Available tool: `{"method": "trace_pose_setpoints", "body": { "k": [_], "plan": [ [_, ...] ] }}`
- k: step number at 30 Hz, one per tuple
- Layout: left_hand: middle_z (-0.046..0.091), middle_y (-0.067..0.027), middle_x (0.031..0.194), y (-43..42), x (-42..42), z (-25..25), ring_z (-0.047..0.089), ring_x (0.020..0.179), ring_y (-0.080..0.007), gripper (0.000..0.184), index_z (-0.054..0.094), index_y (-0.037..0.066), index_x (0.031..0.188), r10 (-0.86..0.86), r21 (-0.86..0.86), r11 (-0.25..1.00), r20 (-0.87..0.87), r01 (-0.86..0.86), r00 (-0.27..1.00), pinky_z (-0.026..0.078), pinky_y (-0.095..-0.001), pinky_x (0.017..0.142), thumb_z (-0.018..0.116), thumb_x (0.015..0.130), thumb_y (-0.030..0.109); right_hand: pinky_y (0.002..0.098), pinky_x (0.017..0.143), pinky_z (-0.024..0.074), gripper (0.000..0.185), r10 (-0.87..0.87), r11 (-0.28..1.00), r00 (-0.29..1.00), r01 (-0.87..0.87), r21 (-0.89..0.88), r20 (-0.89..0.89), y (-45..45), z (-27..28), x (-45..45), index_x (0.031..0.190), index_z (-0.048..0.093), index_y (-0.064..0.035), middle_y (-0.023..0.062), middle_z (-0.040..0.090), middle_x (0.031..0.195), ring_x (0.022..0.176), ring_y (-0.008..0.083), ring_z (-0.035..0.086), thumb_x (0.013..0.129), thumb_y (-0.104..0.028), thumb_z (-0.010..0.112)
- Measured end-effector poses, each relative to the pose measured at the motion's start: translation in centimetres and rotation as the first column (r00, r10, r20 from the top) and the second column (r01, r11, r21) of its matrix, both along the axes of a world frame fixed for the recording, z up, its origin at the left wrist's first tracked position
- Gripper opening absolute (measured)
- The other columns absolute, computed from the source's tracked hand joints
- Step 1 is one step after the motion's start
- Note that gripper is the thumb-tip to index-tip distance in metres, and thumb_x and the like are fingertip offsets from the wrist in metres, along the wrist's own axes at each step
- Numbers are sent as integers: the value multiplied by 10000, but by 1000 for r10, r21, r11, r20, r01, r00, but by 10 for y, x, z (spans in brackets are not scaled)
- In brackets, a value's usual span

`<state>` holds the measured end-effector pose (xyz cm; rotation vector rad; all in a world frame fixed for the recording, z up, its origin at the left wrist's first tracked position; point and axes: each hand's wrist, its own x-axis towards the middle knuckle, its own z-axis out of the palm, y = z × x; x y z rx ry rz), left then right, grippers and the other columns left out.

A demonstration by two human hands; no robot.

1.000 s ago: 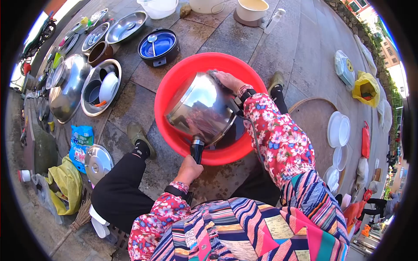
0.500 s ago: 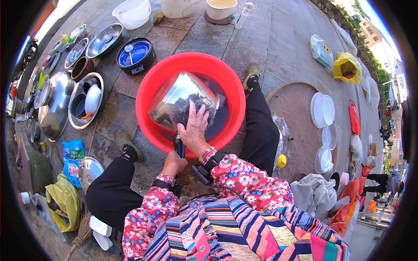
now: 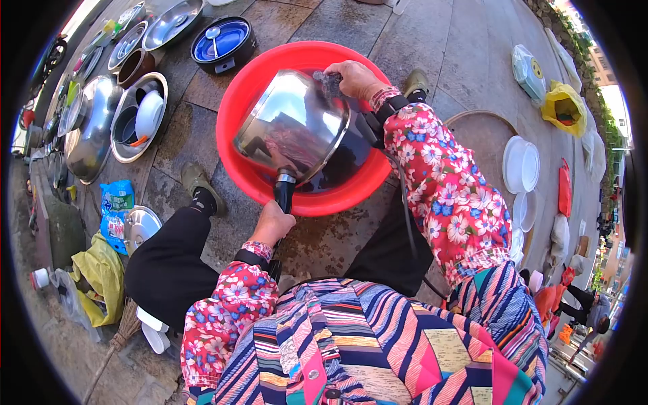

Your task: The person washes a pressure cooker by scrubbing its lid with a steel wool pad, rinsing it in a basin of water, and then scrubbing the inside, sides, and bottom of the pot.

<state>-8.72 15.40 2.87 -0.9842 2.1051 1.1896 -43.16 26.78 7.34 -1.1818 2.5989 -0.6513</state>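
Observation:
A shiny steel pot [image 3: 290, 121] with a long black handle [image 3: 284, 192] lies tilted over the red plastic basin [image 3: 233, 169], its side facing up. My left hand [image 3: 273, 223] is closed around the handle, just outside the basin's near rim. At the pot's far right side is my right hand [image 3: 356, 79], its fingers bent onto a grey steel-wool scourer [image 3: 329, 84] pressed against the metal. Part of the scourer is hidden by the fingers. Dark water [image 3: 345, 165] shows in the basin below the pot.
Left of the basin stand a blue-lined black pot [image 3: 224, 44], an oval steel basin [image 3: 156, 84] holding bowls, and a large steel bowl [image 3: 91, 128]. On the right are a round board [image 3: 466, 138], white plastic tubs [image 3: 521, 164] and a yellow bag [image 3: 564, 108].
My right hand has moved with the scourer from the pot's near side to its far right side. The pot has turned, showing more of its handle joint; my left hand still grips the handle.

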Motion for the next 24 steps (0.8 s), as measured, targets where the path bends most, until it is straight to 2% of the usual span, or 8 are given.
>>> {"method": "trace_pose_setpoints", "body": {
  "k": [4, 6, 10, 12, 16, 20, 22, 24],
  "plan": [
    [621, -196, 680, -1, -2, 12, 641, 581, -290, 233, 564, -69, 816, -3, 57, 998, 16, 2, 1000, 483, -386, 516, 639, 662, 89, 401, 946, 434, 450, -126, 979, 990, 134, -154, 61, 37, -28, 47, 1117, 632, -96, 165, 612, 1098, 1114, 333, 535, 687, -17, 525],
    [623, -194, 683, -1, -2, 14, 641, 579, -280, 223, 570, -62, 789, -5, 17, 1000, -16, 5, 1000, 482, -384, 512, 652, 659, 99, 386, 968, 410, 513, -258, 862, 960, 279, -423, 107, 45, -58, 95, 1169, 575, 10, 236, 557, 1185, 1118, 354, 526, 666, 49, 483],
    [632, -180, 704, -3, 1, 0, 650, 638, -278, 223, 594, -56, 787, -9, 47, 999, -31, 10, 999, 490, -378, 569, 667, 650, 104, 426, 984, 387, 655, -384, 833, 922, 371, -410, 55, 21, -28, 226, 1317, 446, -3, 269, 367, 1376, 1110, 445, 465, 667, 63, 480],
    [637, -170, 715, -6, 4, -14, 651, 671, -277, 228, 606, -55, 806, -27, 49, 998, -90, 31, 996, 492, -375, 604, 665, 647, 97, 436, 969, 396, 650, -373, 855, 923, 301, -423, -96, 9, -49, 271, 1310, 453, -14, 258, 386, 1361, 1055, 447, 474, 666, 71, 483],
    [626, -138, 692, -7, 1, 10, 634, 650, -251, 200, 599, -43, 795, -52, 27, 998, -92, 54, 994, 491, -369, 602, 657, 648, 80, 405, 954, 426, 578, -147, 899, 987, 158, -409, 59, 43, -27, 251, 1216, 536, -44, 192, 497, 1264, 1029, 396, 513, 652, 76, 501],
    [565, -68, 603, -6, -2, 21, 571, 511, -177, 153, 538, 16, 754, -39, 27, 999, -49, 41, 998, 452, -327, 470, 655, 666, 62, 383, 968, 419, 501, -344, 612, 918, 380, -694, 199, 71, 8, 174, 1129, 583, -11, 196, 566, 1158, 1108, 337, 537, 644, 60, 478],
    [557, -66, 593, -2, -6, 31, 566, 496, -176, 160, 524, 17, 756, -32, 44, 999, -18, 32, 999, 448, -326, 457, 650, 668, 62, 372, 971, 419, 490, -438, 569, 865, 478, -669, 246, 73, -11, 114, 1147, 578, 4, 209, 583, 1140, 1097, 342, 549, 665, 30, 495],
    [563, -80, 587, -3, -5, 26, 571, 489, -187, 154, 528, 10, 756, -9, 46, 999, -8, 10, 1000, 446, -338, 457, 641, 663, 59, 312, 943, 427, 511, -371, 539, 731, 671, -508, 572, 62, -59, 64, 1177, 581, 5, 196, 607, 1047, 1100, 295, 554, 679, 49, 479]
  ]
}}
